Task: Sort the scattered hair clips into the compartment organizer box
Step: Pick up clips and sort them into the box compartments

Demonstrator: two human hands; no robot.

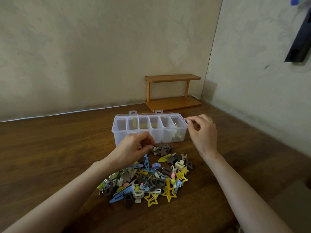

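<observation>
A clear organizer box [121, 138] with several compartments stands on the wooden table. Beige clips lie in its middle compartments and pale clips [176, 133] in the rightmost one. A pile of hair clips [151, 180] in brown, yellow, blue and cream spreads out in front of it. My left hand [134, 148] reaches into the pile's far edge, fingers curled, fingertips pinching at a brown flower clip [162, 149]. My right hand [202, 132] hovers at the box's right end, fingers loosely curled, the index tip by the rim corner, with nothing seen in it.
A small two-tier wooden shelf [173, 92] stands against the back wall behind the box. Walls close off the table at the back and right. A dark object [301, 41] hangs on the right wall. Bare tabletop [50, 157] lies to the left.
</observation>
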